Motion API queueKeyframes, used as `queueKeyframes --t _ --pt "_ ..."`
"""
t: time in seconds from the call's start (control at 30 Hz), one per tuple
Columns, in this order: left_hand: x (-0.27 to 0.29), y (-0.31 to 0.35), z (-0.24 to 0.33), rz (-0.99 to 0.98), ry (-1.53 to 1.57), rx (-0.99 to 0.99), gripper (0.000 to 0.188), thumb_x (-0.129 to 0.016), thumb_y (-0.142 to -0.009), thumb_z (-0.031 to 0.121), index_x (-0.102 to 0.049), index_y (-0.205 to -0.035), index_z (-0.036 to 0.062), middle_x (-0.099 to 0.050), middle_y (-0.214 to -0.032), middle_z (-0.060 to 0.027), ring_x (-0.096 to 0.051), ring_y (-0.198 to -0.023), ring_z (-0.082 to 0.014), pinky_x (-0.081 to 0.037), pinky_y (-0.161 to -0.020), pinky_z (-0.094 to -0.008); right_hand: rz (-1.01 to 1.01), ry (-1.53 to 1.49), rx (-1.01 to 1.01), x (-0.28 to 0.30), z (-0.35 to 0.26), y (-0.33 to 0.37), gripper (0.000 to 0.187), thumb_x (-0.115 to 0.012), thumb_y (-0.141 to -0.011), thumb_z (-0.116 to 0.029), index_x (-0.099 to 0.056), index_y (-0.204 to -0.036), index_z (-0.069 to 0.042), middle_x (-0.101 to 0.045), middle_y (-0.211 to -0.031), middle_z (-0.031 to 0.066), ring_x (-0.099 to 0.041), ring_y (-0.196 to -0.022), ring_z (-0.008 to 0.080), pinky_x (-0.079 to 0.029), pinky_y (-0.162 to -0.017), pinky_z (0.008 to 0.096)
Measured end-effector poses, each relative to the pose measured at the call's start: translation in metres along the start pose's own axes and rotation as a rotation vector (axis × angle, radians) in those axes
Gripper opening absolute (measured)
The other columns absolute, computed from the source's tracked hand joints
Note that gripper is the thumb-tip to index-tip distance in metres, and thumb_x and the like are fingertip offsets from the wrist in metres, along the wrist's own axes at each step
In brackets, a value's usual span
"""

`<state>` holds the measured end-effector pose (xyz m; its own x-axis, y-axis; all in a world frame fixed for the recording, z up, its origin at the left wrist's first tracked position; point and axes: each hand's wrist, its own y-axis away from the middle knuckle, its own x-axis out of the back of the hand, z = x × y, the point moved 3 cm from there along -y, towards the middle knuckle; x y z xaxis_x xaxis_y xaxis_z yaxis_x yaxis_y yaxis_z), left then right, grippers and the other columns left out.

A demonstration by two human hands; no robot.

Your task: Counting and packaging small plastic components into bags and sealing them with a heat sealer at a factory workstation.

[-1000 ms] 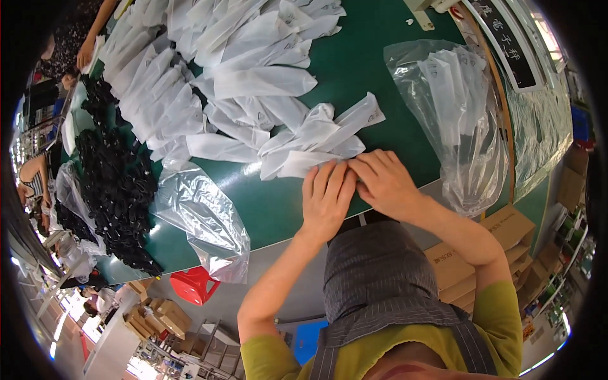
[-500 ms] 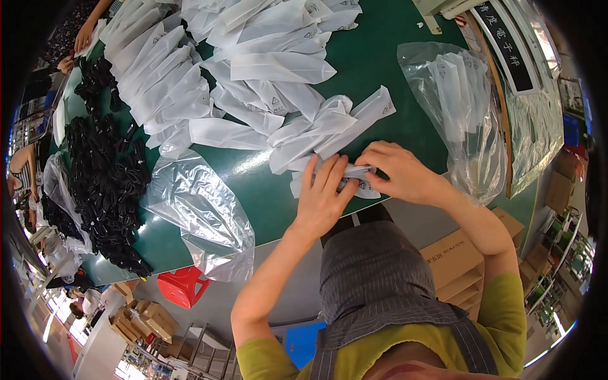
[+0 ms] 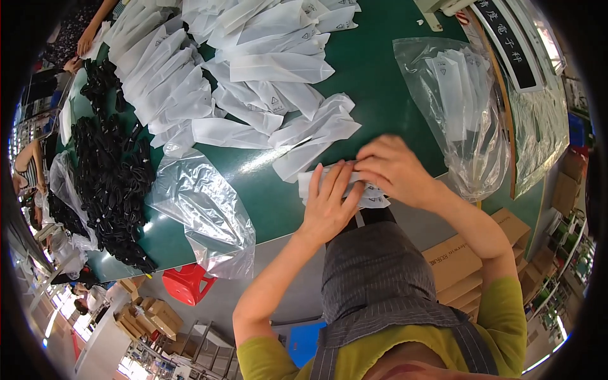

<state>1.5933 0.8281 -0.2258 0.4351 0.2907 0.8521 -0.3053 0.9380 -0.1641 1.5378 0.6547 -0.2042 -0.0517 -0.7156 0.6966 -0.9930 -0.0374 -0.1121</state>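
Observation:
At the table's near edge, small white plastic packets (image 3: 373, 201) lie stacked and overlapping under both hands. My left hand (image 3: 328, 206) is closed over the top packet, its fingers pressing along it from the left. On the right end, my right hand (image 3: 398, 171) has its thumb and forefinger at the same packet, close to my left fingertips; its upper fingers are slightly blurred. What lies between the right fingers is partly hidden. Just beyond the hands are several loose white packets (image 3: 316, 136), next to a bigger spread of them (image 3: 278, 66).
Black bundled cables (image 3: 111, 180) are heaped at the left. A clear plastic bag (image 3: 212, 215) hangs over the near edge; another clear bag (image 3: 478, 161) with white packets lies right. A scale (image 3: 506, 47) stands far right. A red stool (image 3: 188, 283) and cardboard boxes (image 3: 453, 259) are below.
The white packet that pointed up and right just beyond my hands has gone from that spot; one now lies under my fingers. My right hand has shifted slightly away from the table edge.

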Motion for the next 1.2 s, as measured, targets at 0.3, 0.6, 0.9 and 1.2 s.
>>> queueKeyframes --t 0.3,0.6,0.9,1.2 --pt "0.020 -0.006 -0.010 0.006 -0.041 0.102 0.076 -0.083 -0.057 0.023 -0.054 -0.124 0.0032 -0.049 -0.133 -0.0177 -0.045 -0.126 -0.0371 -0.023 -0.111 -0.0583 -0.005 0.244 -0.020 -0.016 0.005 -0.039 0.032 -0.067 -0.073 -0.005 -0.060 -0.104 -0.007 -0.055 -0.110 0.0086 -0.052 -0.104 0.0276 -0.041 -0.088 0.0432" --pt "0.017 -0.002 -0.017 0.014 0.021 0.054 0.073 -0.086 -0.052 0.025 -0.056 -0.115 0.0031 -0.041 -0.144 -0.0230 -0.044 -0.126 -0.0385 -0.030 -0.105 -0.0550 0.019 -0.058 -0.014 0.008 0.009 -0.050 0.039 -0.074 -0.075 -0.005 -0.060 -0.112 -0.008 -0.053 -0.121 0.0083 -0.049 -0.115 0.0300 -0.042 -0.091 0.0409" --pt "0.016 -0.009 -0.017 -0.017 -0.044 0.121 0.066 -0.084 -0.060 0.027 -0.057 -0.114 -0.0004 -0.045 -0.140 -0.0228 -0.046 -0.124 -0.0378 -0.035 -0.102 -0.0493 0.085 0.109 -0.209 -0.010 0.021 -0.069 0.029 -0.069 -0.079 -0.005 -0.061 -0.107 -0.008 -0.056 -0.109 0.0068 -0.052 -0.104 0.0272 -0.042 -0.088 0.0389" --pt "0.024 -0.017 -0.024 0.139 -0.094 0.069 0.075 -0.087 -0.056 0.030 -0.055 -0.119 0.0034 -0.045 -0.139 -0.0237 -0.044 -0.128 -0.0402 -0.029 -0.108 -0.0569 0.012 -0.174 -0.123 -0.008 0.015 -0.059 0.016 -0.067 -0.080 -0.003 -0.061 -0.095 -0.006 -0.055 -0.099 0.0068 -0.053 -0.102 0.0275 -0.045 -0.087 0.0379"
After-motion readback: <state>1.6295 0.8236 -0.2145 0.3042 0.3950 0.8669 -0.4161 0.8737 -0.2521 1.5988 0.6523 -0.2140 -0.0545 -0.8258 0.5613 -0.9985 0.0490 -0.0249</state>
